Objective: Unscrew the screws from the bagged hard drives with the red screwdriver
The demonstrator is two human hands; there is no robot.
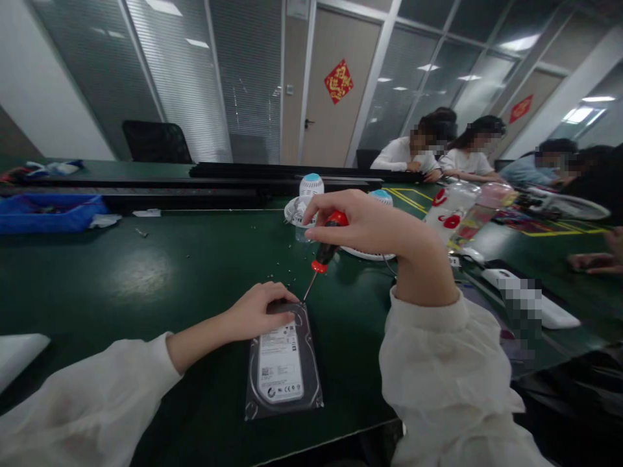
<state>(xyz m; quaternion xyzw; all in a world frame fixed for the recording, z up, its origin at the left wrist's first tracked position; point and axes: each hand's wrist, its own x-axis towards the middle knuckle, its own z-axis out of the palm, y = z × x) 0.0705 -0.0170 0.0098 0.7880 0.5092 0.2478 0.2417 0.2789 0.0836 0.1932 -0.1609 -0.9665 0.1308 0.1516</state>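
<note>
A hard drive [282, 376] with a white label lies flat on the green table near its front edge. My left hand [260, 311] rests on the drive's far end, thumb across the label's top and fingers along the far edge. Above the drive, my right hand [360, 224] grips a red and black screwdriver [326, 253] by its handle. The screwdriver leans, and its thin shaft runs down to the drive's far right corner, beside my left fingertips. Whether a screw sits under the tip is too small to tell.
Several tiny screws lie on the table [195, 272] beyond the drive. White fans [311, 188] stand behind my right hand. A blue tray [48, 214] is at the left, bottles [452, 207] and a white device [535, 301] at the right. Other people [403, 152] sit across the table.
</note>
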